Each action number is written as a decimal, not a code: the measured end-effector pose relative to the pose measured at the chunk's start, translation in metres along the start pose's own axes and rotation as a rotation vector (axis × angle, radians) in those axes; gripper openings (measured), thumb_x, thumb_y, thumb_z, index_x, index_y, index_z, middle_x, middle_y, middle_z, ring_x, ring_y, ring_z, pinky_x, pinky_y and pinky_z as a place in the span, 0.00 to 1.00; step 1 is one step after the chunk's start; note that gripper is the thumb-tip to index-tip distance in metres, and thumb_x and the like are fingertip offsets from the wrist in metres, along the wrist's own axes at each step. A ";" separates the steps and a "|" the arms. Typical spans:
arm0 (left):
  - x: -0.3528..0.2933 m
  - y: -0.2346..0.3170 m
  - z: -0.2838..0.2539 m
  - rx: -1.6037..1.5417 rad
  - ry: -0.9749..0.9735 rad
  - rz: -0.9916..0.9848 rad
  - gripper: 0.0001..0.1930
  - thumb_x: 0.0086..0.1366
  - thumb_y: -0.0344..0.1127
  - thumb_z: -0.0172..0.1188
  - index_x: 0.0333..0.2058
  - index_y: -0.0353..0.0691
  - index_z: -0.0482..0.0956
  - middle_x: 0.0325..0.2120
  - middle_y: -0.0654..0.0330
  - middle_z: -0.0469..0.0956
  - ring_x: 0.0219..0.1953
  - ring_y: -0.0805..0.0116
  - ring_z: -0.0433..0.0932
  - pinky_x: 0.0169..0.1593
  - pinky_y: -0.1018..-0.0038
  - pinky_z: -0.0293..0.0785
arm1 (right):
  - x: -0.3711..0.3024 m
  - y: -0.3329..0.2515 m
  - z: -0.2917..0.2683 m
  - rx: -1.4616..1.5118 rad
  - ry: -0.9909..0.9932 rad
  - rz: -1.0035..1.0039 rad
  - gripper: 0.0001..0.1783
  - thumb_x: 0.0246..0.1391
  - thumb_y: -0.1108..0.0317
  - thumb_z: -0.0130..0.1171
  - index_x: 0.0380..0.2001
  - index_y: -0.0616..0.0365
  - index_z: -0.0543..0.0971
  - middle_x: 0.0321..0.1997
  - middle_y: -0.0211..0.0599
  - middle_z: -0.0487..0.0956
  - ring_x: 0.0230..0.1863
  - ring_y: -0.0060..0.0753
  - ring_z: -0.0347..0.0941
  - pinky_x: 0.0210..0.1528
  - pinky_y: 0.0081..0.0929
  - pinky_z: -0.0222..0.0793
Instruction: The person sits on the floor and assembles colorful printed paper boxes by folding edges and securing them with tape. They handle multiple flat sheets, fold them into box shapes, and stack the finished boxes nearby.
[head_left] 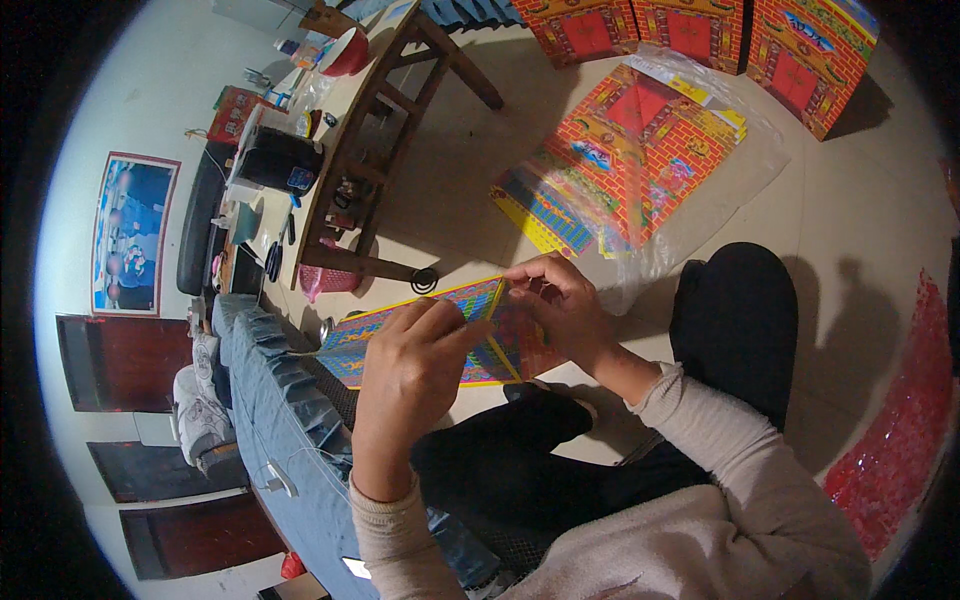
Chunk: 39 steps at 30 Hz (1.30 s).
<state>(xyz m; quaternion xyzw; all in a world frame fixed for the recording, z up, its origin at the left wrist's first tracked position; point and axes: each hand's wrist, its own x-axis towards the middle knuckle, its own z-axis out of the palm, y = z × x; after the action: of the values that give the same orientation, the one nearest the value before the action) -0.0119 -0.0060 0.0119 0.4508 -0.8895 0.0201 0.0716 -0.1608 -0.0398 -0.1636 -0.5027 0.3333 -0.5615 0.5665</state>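
Note:
My left hand (412, 372) and my right hand (556, 307) both grip a flat printed cardboard sheet (372, 338), coloured blue, yellow and red, held in front of me above my lap. The left hand pinches its near edge with the fingers over the top. The right hand's fingers close on the sheet's right end at a fold. My black trousers (736, 318) and light sleeves lie below.
A stack of flat brick-patterned sheets (620, 150) lies in clear plastic on the floor ahead. Folded red house-shaped boxes (812, 55) stand at the far side. A wooden table (372, 110) with clutter stands at left, a blue-covered seat (285, 420) beside me, red material (900, 430) at right.

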 end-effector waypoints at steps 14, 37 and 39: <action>0.000 0.007 -0.007 0.103 -0.114 0.037 0.16 0.51 0.27 0.60 0.41 0.41 0.81 0.32 0.59 0.73 0.37 0.59 0.77 0.40 0.64 0.77 | -0.003 -0.004 0.004 -0.092 0.055 -0.082 0.09 0.60 0.70 0.64 0.44 0.57 0.80 0.43 0.35 0.79 0.41 0.32 0.78 0.45 0.28 0.75; 0.004 0.016 -0.011 0.187 -0.191 0.033 0.16 0.51 0.28 0.59 0.42 0.40 0.80 0.33 0.57 0.71 0.39 0.57 0.76 0.42 0.62 0.75 | -0.023 -0.087 -0.034 -0.069 0.033 -0.179 0.14 0.61 0.78 0.58 0.49 0.59 0.78 0.49 0.38 0.78 0.46 0.29 0.77 0.48 0.27 0.74; 0.010 0.021 -0.013 0.179 -0.207 0.026 0.16 0.51 0.28 0.59 0.41 0.40 0.81 0.32 0.57 0.71 0.39 0.56 0.76 0.42 0.61 0.75 | -0.030 -0.122 -0.074 -0.117 0.080 -0.244 0.12 0.62 0.78 0.58 0.48 0.59 0.80 0.48 0.36 0.78 0.42 0.21 0.76 0.45 0.23 0.73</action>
<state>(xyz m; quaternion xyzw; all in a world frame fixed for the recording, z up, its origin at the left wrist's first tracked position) -0.0327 -0.0004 0.0271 0.4433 -0.8926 0.0540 -0.0613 -0.2715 -0.0086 -0.0739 -0.5487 0.3243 -0.6254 0.4501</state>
